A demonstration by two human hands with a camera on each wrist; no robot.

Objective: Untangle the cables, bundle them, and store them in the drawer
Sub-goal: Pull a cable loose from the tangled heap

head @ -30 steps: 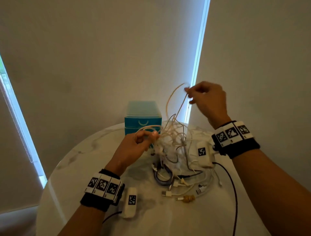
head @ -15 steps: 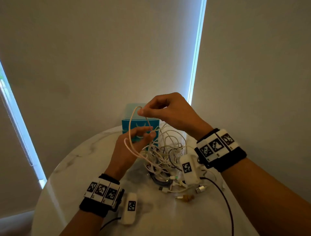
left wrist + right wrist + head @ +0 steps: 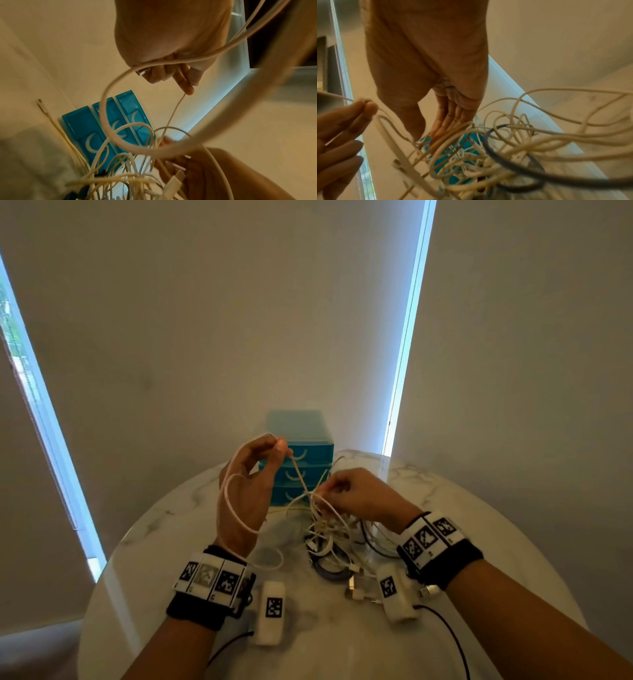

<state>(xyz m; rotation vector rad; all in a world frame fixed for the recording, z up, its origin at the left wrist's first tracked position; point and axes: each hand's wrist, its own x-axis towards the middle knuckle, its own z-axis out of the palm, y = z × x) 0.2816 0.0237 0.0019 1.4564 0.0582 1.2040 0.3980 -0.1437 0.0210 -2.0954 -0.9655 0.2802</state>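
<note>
Head view: a round marble table (image 3: 164,546) is seen against a pale wall, with a blue three-drawer unit (image 3: 301,463) standing at its far edge, all three drawers closed. A tangle of cables (image 3: 329,534), mostly white with some dark loops, is piled on the tabletop directly in front of the drawer unit. The left hand (image 3: 245,494) is raised above the table to the left of the pile; a pale pink cable (image 3: 230,501) is pinched between its thumb and forefinger at the top, the remaining fingers being loosely extended. From the pinch this cable is looped down across the back of the hand toward the wrist, and a second run is drawn diagonally down into the tangle. The right hand (image 3: 359,498) is held low over the pile, its fingers curled and closed on strands at the top of the tangle, near the point where the pink cable enters it. In the left wrist view the pinch on the thin cable (image 3: 173,115) is confirmed, with the drawer unit (image 3: 106,128) behind. In the right wrist view the right fingers (image 3: 452,121) are seen reaching into the strands, though the exact strand gripped cannot be told. Loose connectors (image 3: 354,590) are noted on the tabletop at the near side of the pile.
</note>
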